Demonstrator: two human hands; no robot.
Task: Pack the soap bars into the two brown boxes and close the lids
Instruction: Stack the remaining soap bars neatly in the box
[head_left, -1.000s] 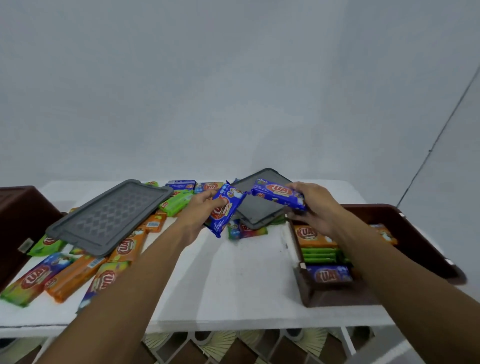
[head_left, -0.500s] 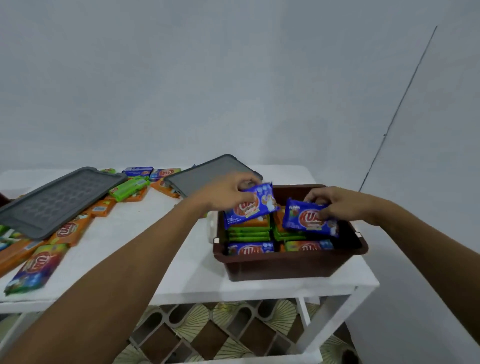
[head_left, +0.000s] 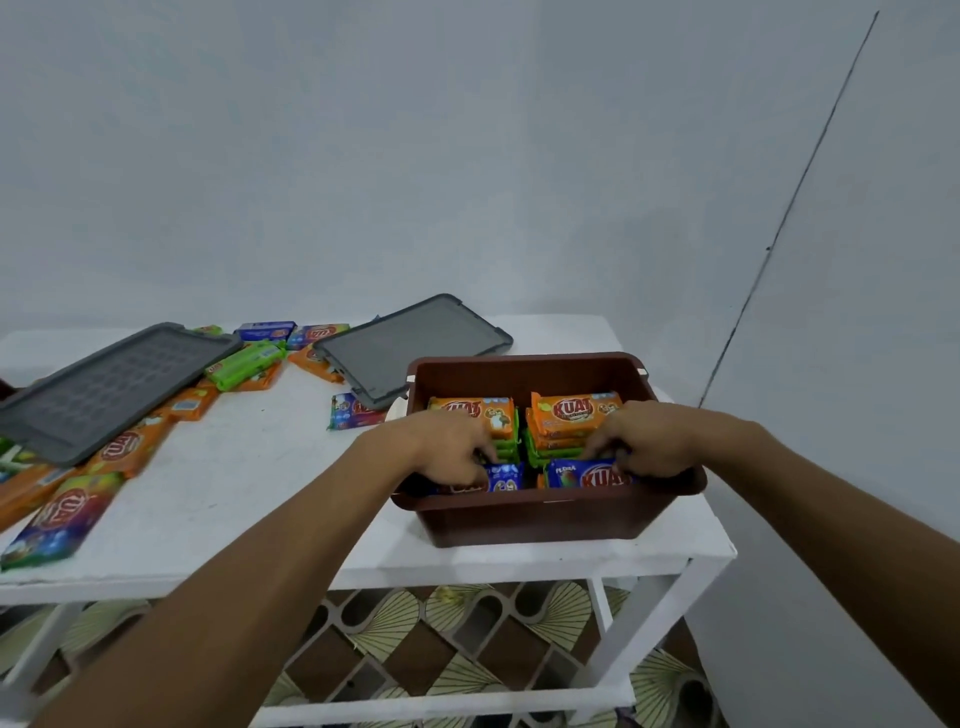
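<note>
A brown box (head_left: 540, 512) stands at the table's right end, holding stacks of orange and green soap bars (head_left: 576, 410). My left hand (head_left: 449, 449) is down inside its front left part, fingers closed on a blue soap bar (head_left: 501, 478). My right hand (head_left: 652, 441) presses a second blue soap bar (head_left: 579, 474) into the front right part. Two grey lids lie on the table: one (head_left: 410, 345) just behind the box, one (head_left: 111, 387) at the left. Loose soap bars (head_left: 127, 449) are scattered around the lids.
The white table (head_left: 244, 488) ends just right of the box, close to the grey wall (head_left: 857, 364). A multicoloured bar (head_left: 57, 514) lies near the front left edge. Another bar (head_left: 353, 410) lies beside the box's left wall. Patterned floor shows under the table.
Both hands carried the blue bars from above the table into the box and lowered them to its front row. The camera swung right, so the box sits centred.
</note>
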